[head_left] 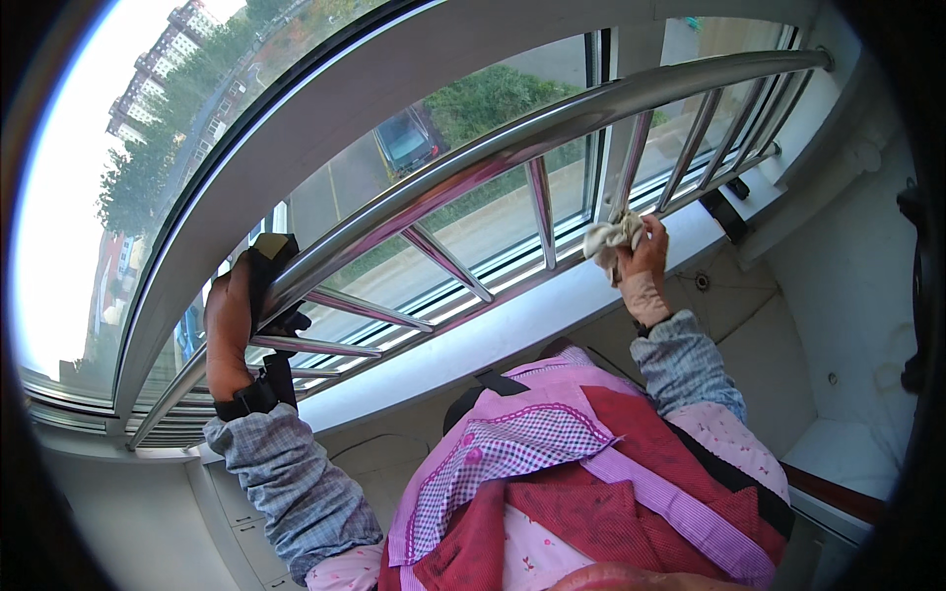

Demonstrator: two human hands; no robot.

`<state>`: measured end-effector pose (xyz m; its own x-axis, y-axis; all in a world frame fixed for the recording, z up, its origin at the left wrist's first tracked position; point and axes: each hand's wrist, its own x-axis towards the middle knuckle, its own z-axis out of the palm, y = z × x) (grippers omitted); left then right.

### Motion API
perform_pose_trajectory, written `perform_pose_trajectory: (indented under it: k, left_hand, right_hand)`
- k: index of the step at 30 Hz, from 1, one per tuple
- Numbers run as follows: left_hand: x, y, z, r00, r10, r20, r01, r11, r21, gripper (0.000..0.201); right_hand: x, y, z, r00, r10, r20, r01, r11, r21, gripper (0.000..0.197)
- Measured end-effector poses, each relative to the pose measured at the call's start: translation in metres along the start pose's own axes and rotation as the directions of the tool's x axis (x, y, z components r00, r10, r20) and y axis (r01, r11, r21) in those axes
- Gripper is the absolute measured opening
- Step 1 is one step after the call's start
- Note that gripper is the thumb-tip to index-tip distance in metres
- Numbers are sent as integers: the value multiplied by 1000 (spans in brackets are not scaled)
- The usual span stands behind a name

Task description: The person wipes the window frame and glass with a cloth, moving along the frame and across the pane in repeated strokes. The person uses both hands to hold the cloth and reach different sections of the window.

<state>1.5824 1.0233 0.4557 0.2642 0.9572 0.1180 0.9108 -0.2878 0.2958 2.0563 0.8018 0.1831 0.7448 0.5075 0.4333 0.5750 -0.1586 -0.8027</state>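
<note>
My left hand (228, 320) is at the thick shiny metal handrail (453, 167), closed over it at the left. A black device with a yellowish patch (273, 246) sits against this hand and hides part of the fingers; a black strap (246, 399) circles the wrist. In my right hand (645, 258) is a crumpled off-white cloth (613, 236), pinched between the fingers. The cloth is against the lower end of a slim metal baluster (634, 158), close above the lower rail.
Behind the railing are window panes (512, 197), with a parked car (406, 141) and greenery outside. A white sill (394, 366) runs below the balusters. A black object (726, 215) is at the sill's right end. White cabinets (246, 532) stand lower left.
</note>
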Motion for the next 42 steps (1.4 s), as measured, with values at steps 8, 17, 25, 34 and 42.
perform_pose_trajectory:
  k: [8,17,25,34,42]
  left_hand:
    - [2,-17,7,991,113,-72,-104,988,116,49]
    - [-11,17,8,971,40,-237,-31,999,43,61]
    - [-9,20,8,971,37,-235,-36,999,6,60]
    - [-13,26,9,957,53,-287,-34,997,70,59]
    - [-16,33,10,940,-70,-334,61,997,-37,61]
  right_hand:
    - [36,-81,15,855,-515,-62,517,836,183,56]
    - [95,-102,66,728,-656,-200,679,731,74,40]
    - [23,-32,78,938,-347,26,347,937,-32,56]
    - [24,-22,64,947,-60,314,35,996,87,35]
    - [67,-91,42,959,-247,-140,283,802,527,45]
